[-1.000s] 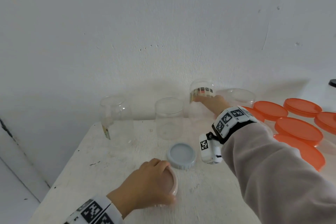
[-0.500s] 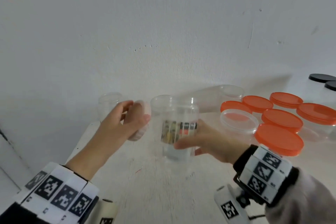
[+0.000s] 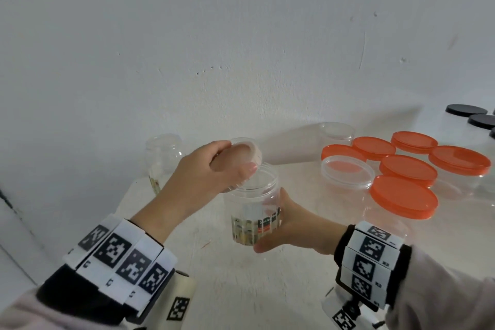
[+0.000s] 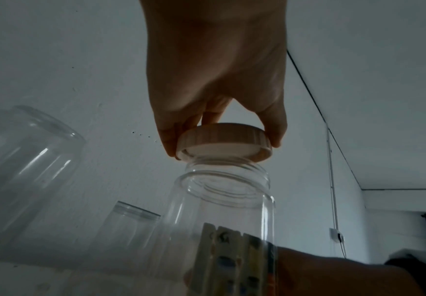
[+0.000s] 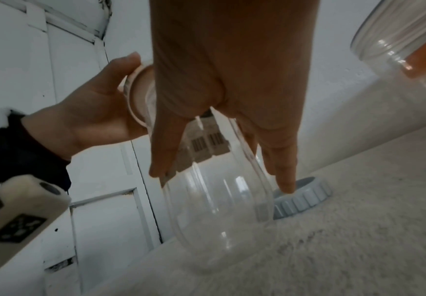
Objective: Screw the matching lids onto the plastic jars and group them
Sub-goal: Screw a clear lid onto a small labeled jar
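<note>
White and scuffed, the worktop (image 3: 241, 284) carried everything, backed by a plain wall. Along its right side stood a cluster of wide jars with orange lids (image 3: 404, 197), one open shallow jar (image 3: 347, 172) among them, and black lids (image 3: 466, 110) beyond. Two bare clear jars (image 3: 163, 158) waited at the back left.

Near the middle, the labelled clear jar (image 3: 253, 211) was held by the right hand (image 3: 297, 228), fingers and thumb wrapped round its lower body over the label. From the right wrist view it looked tilted and lifted off the surface, though that view distorts strongly. The left hand (image 3: 211, 171) pinched a pale pink lid (image 4: 223, 141) by its ribbed edge between fingertips and thumb, hovering just above the jar's threaded mouth, canted to one side and not yet seated.

A blue-grey lid (image 5: 301, 197) lay flat on the worktop just behind the jar.

The likeliest fault was cross-threading: a lid lowered at that slant could bite one side and jam. The thin, slick plastic wall might also flex or turn in the right hand under torque. Whether pink truly matched this jar could not be told.
</note>
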Demonstrator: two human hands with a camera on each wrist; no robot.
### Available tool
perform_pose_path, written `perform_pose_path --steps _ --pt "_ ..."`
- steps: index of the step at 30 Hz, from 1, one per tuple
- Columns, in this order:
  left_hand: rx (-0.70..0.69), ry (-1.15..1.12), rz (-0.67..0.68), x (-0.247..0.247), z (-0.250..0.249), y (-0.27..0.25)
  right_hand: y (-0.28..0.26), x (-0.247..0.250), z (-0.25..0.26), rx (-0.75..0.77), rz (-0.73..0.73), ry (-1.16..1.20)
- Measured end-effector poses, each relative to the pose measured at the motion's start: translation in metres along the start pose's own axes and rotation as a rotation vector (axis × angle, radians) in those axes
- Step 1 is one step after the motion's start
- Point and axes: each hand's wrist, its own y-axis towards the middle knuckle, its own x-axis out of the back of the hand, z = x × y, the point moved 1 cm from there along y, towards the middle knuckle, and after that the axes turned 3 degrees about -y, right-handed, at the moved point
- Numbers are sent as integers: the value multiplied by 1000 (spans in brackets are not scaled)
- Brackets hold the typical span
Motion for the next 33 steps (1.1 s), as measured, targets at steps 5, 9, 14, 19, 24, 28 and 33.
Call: perform_pose_path --steps 5,9,14,19,24,28,33 --pt "-30 129 116 -10 -5 0 -2 -1 0 80 1 33" --pt "-51 162 178 -14 -6 3 -3 -1 -2 70 -41 -2" --pt "-83 221 206 -21 -7 0 -5 0 -1 71 -35 -15" --pt "-80 240 210 -23 -6 0 -6 0 2 69 -26 -18" --pt "28 26 217 -14 9 -5 -16 21 14 36 91 -47" --pt "153 -215 234 -13 28 -14 -23 53 54 118 -27 -142" --pt "164 -423 291 -34 39 -25 -12 55 104 129 86 -586"
